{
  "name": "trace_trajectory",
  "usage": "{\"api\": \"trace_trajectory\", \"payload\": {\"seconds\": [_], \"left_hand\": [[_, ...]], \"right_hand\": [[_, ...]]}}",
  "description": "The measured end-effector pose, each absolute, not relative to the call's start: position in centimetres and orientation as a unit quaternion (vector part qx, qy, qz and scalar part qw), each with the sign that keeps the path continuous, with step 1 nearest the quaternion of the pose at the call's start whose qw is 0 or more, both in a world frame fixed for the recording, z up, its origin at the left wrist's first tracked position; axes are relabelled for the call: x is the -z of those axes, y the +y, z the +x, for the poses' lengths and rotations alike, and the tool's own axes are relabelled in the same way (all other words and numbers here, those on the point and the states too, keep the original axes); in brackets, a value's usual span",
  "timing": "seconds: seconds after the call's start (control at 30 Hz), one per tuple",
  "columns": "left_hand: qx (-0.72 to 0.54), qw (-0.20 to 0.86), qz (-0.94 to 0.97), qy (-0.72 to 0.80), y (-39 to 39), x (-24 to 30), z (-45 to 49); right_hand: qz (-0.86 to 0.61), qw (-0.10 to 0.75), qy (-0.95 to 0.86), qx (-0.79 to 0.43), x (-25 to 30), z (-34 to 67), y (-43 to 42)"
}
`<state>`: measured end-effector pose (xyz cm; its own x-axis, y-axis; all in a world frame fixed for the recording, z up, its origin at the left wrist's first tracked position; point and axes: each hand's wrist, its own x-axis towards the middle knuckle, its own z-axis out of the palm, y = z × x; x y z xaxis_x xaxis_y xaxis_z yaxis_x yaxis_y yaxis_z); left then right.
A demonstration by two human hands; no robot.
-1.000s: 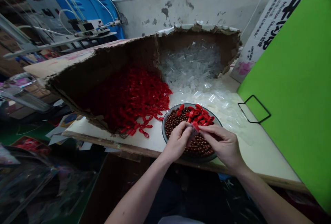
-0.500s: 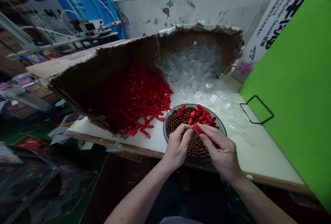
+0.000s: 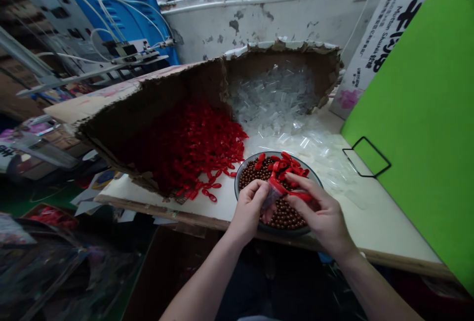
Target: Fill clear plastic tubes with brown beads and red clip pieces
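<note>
Where the two hands meet over the bowl (image 3: 237,188), the cap (image 3: 278,186) is pinched at the right hand's (image 3: 323,218) fingertips. Its long axis runs diagonally, upper-left to lower-right, with the upper end toward the bowl's middle. Touching its underside, the tube (image 3: 268,199) is clear and blurred; it slants down-left into the left hand (image 3: 249,208), whose thumb and fingers are closed on it. The right hand's other fingers curl over spare caps (image 3: 301,195). Beads (image 3: 287,216) fill the bowl under loose caps (image 3: 283,163). Behind, on the table (image 3: 370,222), a torn box (image 3: 148,99) spills a red heap (image 3: 196,143) and a clear heap (image 3: 274,99). A green board (image 3: 425,113) stands to the right.
</note>
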<state>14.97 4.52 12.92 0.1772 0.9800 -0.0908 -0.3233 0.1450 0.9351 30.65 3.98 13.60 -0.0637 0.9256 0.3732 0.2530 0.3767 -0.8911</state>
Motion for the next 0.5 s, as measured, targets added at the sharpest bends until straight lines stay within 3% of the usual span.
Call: {"api": "trace_trajectory", "payload": {"seconds": [0.13, 0.3, 0.5], "left_hand": [[-0.434, 0.661, 0.463, 0.401, 4.1, -13.2, 15.2], [-0.366, 0.617, 0.563, 0.411, 3.5, -13.8, 16.2], [-0.426, 0.47, 0.602, 0.486, 3.1, -13.9, 17.1]], "right_hand": [[-0.446, 0.526, -0.57, -0.447, -14.2, 30.8, 4.5], [-0.358, 0.418, -0.447, -0.706, -15.6, 29.6, 5.6], [-0.361, 0.407, -0.335, -0.77, -16.3, 28.4, 5.2]]}}
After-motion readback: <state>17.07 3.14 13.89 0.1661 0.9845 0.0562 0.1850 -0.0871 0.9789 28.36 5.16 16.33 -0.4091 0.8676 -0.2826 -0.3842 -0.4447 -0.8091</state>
